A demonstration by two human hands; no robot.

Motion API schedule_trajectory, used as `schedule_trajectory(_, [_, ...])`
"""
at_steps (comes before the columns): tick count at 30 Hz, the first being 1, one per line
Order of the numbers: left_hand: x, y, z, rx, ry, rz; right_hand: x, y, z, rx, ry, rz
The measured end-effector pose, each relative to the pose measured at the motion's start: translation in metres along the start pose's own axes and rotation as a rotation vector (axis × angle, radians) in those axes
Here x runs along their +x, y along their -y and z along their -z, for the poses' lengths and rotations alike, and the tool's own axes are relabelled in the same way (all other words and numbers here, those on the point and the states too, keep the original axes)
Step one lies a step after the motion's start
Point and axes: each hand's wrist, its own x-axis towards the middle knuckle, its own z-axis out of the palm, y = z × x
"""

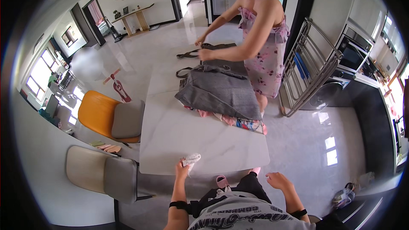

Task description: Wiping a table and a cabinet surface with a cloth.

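Observation:
My left hand [182, 168] grips a crumpled white cloth [192, 158] at the near edge of a marble-patterned table [179, 134]. Part of the cloth hangs down below my fingers. Off the table's near right corner, my right hand [278, 180] is held in the air with its fingers bent. Its palm is hidden, and I see nothing held in it. Farther up the tabletop lies a pile of grey aprons [220, 91] with straps. Pink patterned fabric [250, 125] shows from under the pile.
Across the table a person [263, 48] reaches over a dark strapped garment [223, 62]. An orange-backed chair [99, 113] and a beige-backed chair [86, 169] stand at the left. A folded metal drying rack [306, 70] leans at the right; a plastic bag [344, 196] sits on the floor.

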Motion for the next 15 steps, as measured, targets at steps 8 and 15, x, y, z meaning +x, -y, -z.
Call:
schedule_trajectory(8, [0.011,0.011,-0.002,-0.094,-0.002,-0.015,0.004,-0.003,-0.002,-0.013,-0.021,0.007])
schedule_trajectory(15, [0.007,0.013,-0.002,-0.111,0.022,0.009,0.004,-0.004,0.001,0.002,0.046,-0.030])
